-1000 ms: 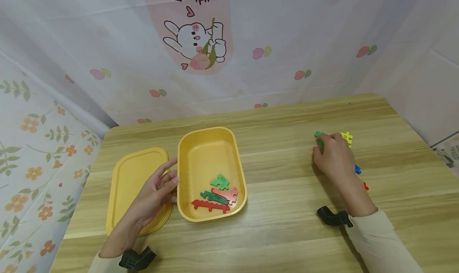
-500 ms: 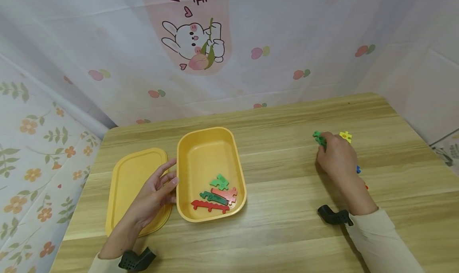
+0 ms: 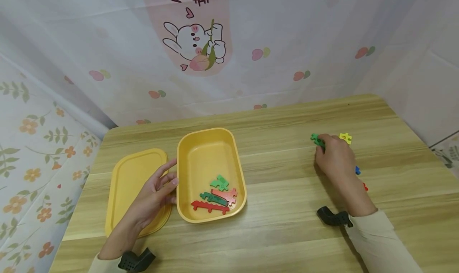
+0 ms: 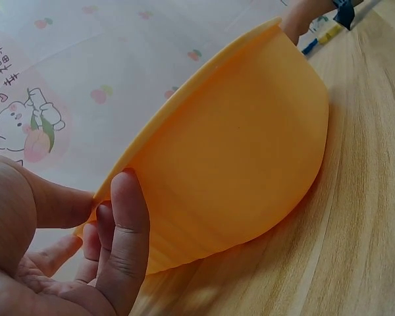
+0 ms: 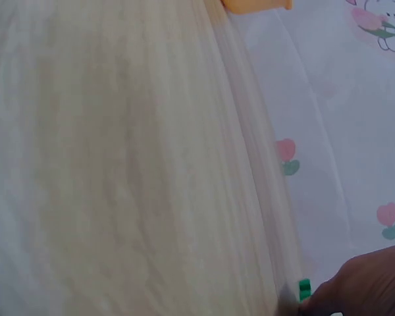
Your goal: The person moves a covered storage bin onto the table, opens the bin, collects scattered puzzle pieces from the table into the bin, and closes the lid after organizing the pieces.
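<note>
My left hand rests its fingers and thumb against the outer left side of a yellow plastic box. In the left wrist view, the fingertips touch the box wall just below its rim. Inside the box lie several flat puzzle pieces, among them a light green piece and a red strip. At the right, my right hand pinches a green puzzle piece, partly hidden by the fingers. The right wrist view shows only a bit of the green piece.
A yellow lid lies left of the box, partly under my left forearm. Near my right hand are a yellow puzzle piece, a blue piece and a red piece, partly covered. Behind the wooden table hangs a printed curtain.
My right hand has taken hold of the green puzzle piece, which has shifted slightly left and shows more beyond the fingers. My left hand and the box have stayed put.
</note>
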Action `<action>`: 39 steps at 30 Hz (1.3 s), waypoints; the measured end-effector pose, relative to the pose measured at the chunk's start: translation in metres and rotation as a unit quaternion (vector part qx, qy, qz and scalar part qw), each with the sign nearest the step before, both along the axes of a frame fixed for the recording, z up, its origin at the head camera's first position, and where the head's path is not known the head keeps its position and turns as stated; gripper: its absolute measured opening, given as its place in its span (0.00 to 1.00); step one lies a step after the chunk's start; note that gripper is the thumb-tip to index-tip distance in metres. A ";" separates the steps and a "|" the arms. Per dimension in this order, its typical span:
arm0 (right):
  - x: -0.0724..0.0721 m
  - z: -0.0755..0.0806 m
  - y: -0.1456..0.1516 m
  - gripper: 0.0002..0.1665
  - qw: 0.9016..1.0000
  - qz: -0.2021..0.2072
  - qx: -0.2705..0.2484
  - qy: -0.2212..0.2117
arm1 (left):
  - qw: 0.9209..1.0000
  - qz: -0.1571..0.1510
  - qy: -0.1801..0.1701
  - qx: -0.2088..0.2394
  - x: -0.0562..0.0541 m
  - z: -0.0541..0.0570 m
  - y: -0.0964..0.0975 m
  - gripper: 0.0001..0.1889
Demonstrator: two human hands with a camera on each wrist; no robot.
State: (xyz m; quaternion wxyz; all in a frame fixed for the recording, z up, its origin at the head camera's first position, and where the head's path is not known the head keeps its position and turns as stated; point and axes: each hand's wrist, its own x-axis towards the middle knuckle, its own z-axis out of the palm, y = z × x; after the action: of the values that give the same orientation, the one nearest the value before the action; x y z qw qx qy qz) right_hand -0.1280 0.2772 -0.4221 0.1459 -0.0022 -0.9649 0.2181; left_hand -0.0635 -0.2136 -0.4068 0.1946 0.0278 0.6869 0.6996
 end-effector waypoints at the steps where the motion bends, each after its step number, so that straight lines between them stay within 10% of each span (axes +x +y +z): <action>1: 0.000 0.001 0.000 0.20 1.000 0.001 0.001 -0.001 | 1.000 0.001 0.000 -0.001 0.000 0.000 0.000 0.36; 39: 0.001 0.011 -0.008 0.31 0.997 -0.025 -0.066 -0.018 | 1.000 0.006 -0.004 -0.011 0.000 0.000 0.000 0.36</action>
State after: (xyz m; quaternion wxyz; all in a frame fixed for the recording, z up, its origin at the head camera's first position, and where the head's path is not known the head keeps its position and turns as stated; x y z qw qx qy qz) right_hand -0.1269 0.2687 -0.4106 0.1339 -0.0401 -0.9506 0.2772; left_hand -0.0632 -0.2136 -0.4069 0.1939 0.0188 0.6937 0.6934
